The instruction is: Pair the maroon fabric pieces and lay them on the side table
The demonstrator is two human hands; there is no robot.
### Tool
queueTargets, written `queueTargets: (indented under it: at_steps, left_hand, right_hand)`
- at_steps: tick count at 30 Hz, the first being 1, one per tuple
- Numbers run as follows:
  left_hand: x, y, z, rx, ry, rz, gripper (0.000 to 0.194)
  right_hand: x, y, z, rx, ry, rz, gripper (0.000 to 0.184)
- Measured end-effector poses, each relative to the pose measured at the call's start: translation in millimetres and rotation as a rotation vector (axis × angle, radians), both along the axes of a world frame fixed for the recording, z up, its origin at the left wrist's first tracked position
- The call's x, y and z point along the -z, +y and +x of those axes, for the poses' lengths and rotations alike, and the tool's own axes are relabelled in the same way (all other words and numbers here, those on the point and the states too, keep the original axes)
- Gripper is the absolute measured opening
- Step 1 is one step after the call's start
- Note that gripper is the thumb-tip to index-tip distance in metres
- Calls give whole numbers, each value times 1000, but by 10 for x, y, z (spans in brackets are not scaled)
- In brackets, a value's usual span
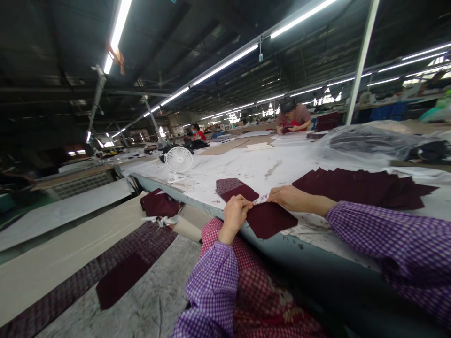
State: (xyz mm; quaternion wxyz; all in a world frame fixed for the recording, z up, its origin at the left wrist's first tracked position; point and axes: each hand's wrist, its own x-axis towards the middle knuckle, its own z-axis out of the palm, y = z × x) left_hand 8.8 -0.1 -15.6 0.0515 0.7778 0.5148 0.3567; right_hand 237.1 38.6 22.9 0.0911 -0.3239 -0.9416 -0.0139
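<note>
My left hand (236, 213) pinches the left upper edge of a dark maroon fabric piece (271, 219), which hangs over the front edge of the white-covered table (239, 170). At the same piece's upper edge, the fingers of my right hand (287, 196) are closed on the cloth. Just beyond my hands lies another maroon piece with a speckled part (230, 187). To the right of my right hand, many maroon pieces overlap in a fanned pile (355, 187).
A small white fan (178, 159) stands on the table. Left, a lower surface bears a maroon bundle (160, 204) and a row of overlapping maroon pieces (121, 279). Clear plastic sheeting (366, 141) lies at the right. A co-worker (294, 117) works across the table.
</note>
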Motion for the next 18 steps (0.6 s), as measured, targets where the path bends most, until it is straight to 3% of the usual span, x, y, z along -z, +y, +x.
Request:
queueTargets:
  at_steps: [4,11,18]
  left_hand:
    - [10,-4,5,19,35,55,17]
    - [-1,3,-24,61,82,91,19]
    - [21,-33,-219,81,-82,49,10]
  right_hand:
    - [-43,-30,-32,-52,-130,57,35]
    - [-209,-173,-349,37,-339,140,46]
    - [-327,-206,-433,5,-373,86,51]
